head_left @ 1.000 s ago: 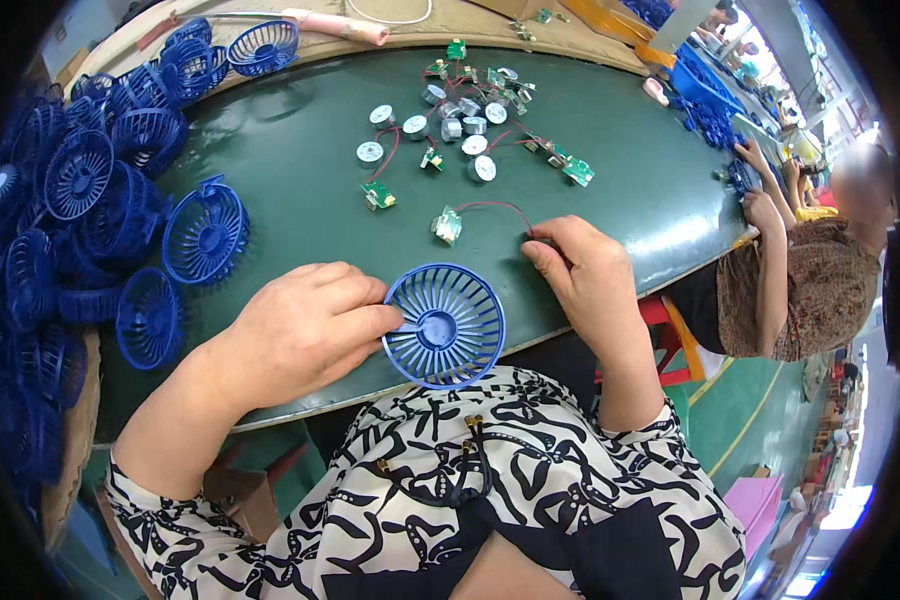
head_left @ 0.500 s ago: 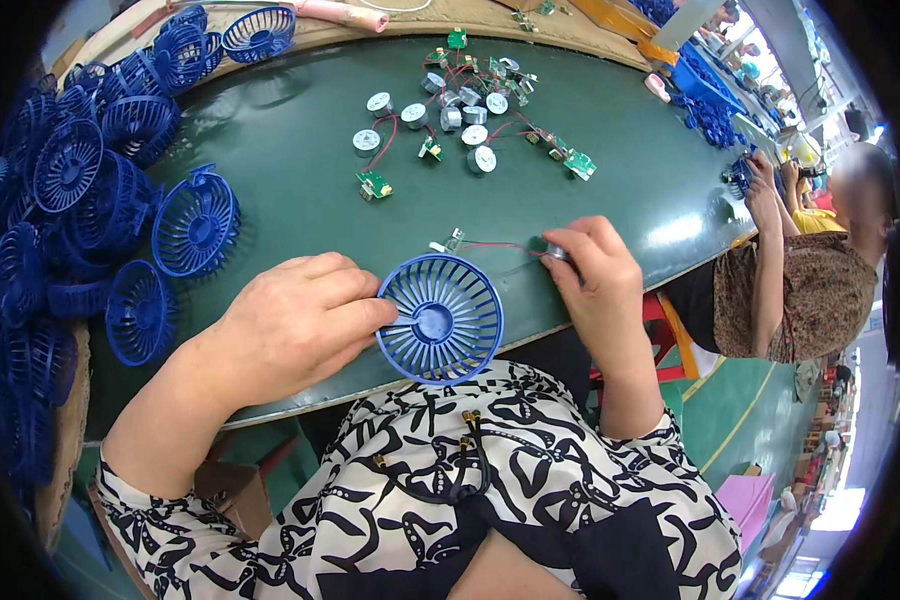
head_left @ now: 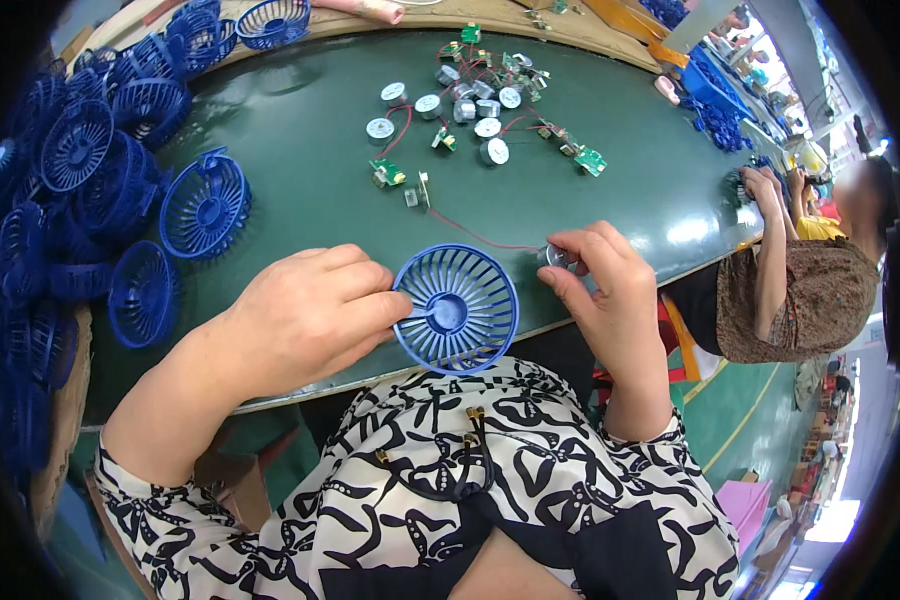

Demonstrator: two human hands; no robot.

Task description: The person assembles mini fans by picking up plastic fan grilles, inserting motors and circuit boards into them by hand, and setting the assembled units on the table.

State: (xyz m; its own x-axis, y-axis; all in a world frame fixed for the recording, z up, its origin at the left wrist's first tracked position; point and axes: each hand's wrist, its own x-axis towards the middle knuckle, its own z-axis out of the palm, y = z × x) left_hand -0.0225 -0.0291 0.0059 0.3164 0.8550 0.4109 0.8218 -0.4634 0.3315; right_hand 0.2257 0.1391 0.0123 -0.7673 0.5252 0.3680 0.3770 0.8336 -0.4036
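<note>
My left hand [head_left: 320,310] pinches the left rim of a round blue slotted fan housing [head_left: 457,350], its hollow side and central cup facing up. To the right, my right hand [head_left: 610,280] grips a small silver motor [head_left: 552,257] between thumb and fingers. From the motor a thin red wire [head_left: 475,236] runs left to a small circuit board [head_left: 424,190], which stands on edge on the table beyond the housing. Motor and housing are apart.
Several motors with wired green boards [head_left: 470,105] lie clustered on the green table [head_left: 300,190]. Blue housings [head_left: 80,180] are heaped at left, some loose beside the pile. A wooden edging [head_left: 530,35] bounds the back. At right sits another person [head_left: 800,290], hands on dark parts.
The circuit board has shifted left and away from the housing, its wire now more extended. The motor shows more clearly in my right fingers. My left hand still holds the housing.
</note>
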